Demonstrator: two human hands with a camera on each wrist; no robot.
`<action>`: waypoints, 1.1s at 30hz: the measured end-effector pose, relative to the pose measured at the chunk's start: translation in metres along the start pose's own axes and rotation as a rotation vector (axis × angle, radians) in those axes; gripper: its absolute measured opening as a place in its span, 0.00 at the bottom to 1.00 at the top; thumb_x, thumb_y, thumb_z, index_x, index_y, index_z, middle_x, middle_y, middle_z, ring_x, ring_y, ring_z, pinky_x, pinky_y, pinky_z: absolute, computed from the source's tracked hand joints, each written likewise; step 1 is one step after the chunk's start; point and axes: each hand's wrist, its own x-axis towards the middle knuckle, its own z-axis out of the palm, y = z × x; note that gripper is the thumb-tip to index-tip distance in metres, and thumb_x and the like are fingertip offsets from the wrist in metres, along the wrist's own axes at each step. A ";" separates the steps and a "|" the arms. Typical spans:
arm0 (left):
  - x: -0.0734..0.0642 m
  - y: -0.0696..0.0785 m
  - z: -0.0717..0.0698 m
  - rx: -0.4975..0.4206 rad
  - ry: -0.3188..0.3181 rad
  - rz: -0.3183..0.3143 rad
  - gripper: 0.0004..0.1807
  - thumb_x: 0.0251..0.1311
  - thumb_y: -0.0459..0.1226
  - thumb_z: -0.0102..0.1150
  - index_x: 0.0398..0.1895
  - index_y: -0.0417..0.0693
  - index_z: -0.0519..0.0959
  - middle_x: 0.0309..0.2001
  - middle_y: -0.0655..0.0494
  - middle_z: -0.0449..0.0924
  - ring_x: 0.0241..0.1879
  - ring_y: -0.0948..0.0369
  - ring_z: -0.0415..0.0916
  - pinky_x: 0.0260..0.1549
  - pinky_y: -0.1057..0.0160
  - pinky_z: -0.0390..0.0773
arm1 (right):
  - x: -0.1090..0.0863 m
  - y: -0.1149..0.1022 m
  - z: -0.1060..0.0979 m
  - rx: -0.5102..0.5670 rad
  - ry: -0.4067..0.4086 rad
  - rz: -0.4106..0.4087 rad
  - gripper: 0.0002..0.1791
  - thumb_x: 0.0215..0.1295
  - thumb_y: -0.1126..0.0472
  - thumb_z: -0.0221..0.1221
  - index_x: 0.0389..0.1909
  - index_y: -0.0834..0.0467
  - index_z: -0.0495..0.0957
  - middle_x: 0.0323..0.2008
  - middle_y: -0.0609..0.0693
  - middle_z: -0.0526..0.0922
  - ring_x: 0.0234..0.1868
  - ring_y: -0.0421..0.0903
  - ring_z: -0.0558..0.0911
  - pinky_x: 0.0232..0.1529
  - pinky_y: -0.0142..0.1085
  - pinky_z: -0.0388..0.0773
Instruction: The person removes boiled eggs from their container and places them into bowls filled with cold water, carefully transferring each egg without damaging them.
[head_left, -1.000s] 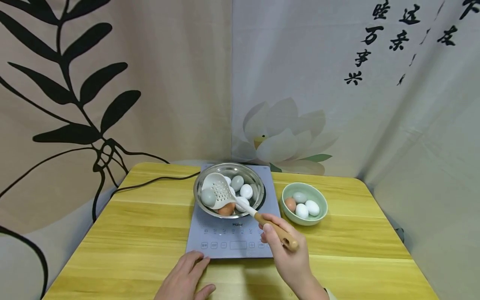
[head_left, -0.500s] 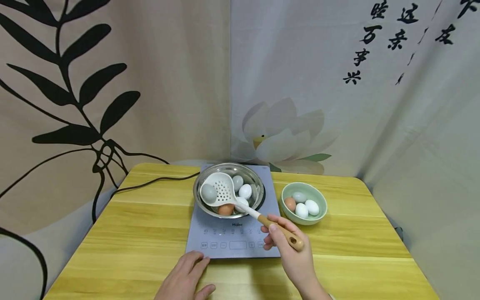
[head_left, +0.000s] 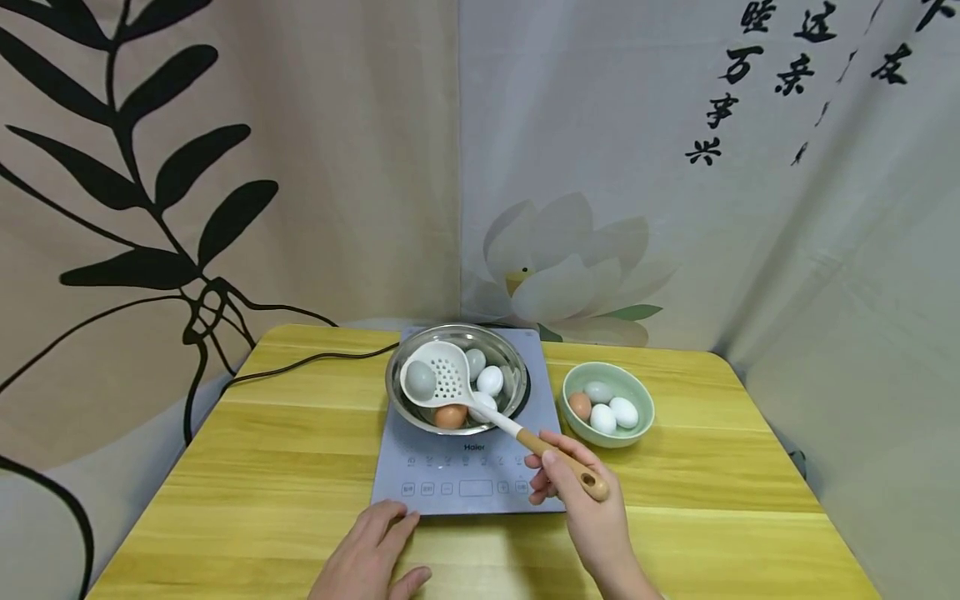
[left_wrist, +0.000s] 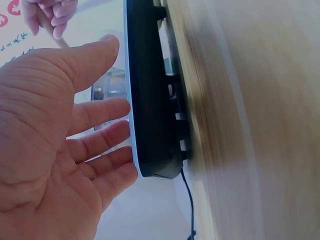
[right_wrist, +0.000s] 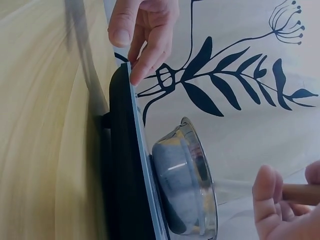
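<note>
My right hand (head_left: 588, 500) grips the wooden handle of a white slotted ladle (head_left: 452, 379). A pale grey-green egg (head_left: 420, 381) lies in the ladle's bowl, over a steel basin (head_left: 517, 354). Below and beside the ladle, the basin holds several more eggs, among them a brown egg (head_left: 451, 417) and a white egg (head_left: 491, 381); the ladle hides part of the inside. The basin stands on a flat induction cooker (head_left: 450, 467). Fingertips of my left hand (head_left: 371, 550) touch the cooker's front left corner, fingers fairly straight, as the left wrist view also shows.
A light green bowl (head_left: 640, 421) with several eggs stands right of the cooker on the wooden table (head_left: 712, 467). A black cord (head_left: 315, 360) runs left from the cooker. A printed curtain (head_left: 360, 167) hangs behind the table.
The ladle has risen slightly with the grey-green egg in it, and its bowl has tipped more level. My right hand has shifted a little to the right. The left hand stays put.
</note>
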 end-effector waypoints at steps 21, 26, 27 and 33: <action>0.001 0.002 -0.001 0.016 0.012 0.000 0.35 0.48 0.57 0.82 0.55 0.46 0.87 0.56 0.58 0.78 0.57 0.59 0.77 0.56 0.56 0.86 | 0.006 0.007 0.001 0.044 0.060 -0.040 0.20 0.83 0.62 0.55 0.62 0.75 0.78 0.38 0.54 0.92 0.35 0.41 0.87 0.34 0.36 0.90; 0.001 0.002 -0.001 0.023 0.010 0.003 0.35 0.48 0.58 0.82 0.54 0.46 0.87 0.56 0.58 0.78 0.57 0.59 0.77 0.56 0.56 0.85 | 0.006 0.008 0.000 0.020 0.044 -0.066 0.18 0.81 0.64 0.56 0.60 0.75 0.79 0.39 0.57 0.91 0.35 0.42 0.87 0.35 0.37 0.91; 0.001 0.002 -0.001 0.023 0.012 0.004 0.35 0.48 0.58 0.82 0.54 0.46 0.87 0.56 0.58 0.78 0.57 0.59 0.77 0.56 0.56 0.85 | 0.005 0.008 0.000 0.023 0.036 -0.069 0.18 0.81 0.64 0.56 0.60 0.74 0.79 0.38 0.57 0.91 0.35 0.42 0.87 0.35 0.37 0.91; 0.000 0.002 0.000 0.022 0.022 0.004 0.35 0.47 0.57 0.82 0.54 0.46 0.87 0.56 0.58 0.78 0.57 0.59 0.78 0.55 0.56 0.86 | 0.007 0.006 0.000 0.064 0.028 -0.023 0.18 0.81 0.63 0.57 0.60 0.73 0.79 0.39 0.59 0.91 0.35 0.42 0.87 0.36 0.38 0.92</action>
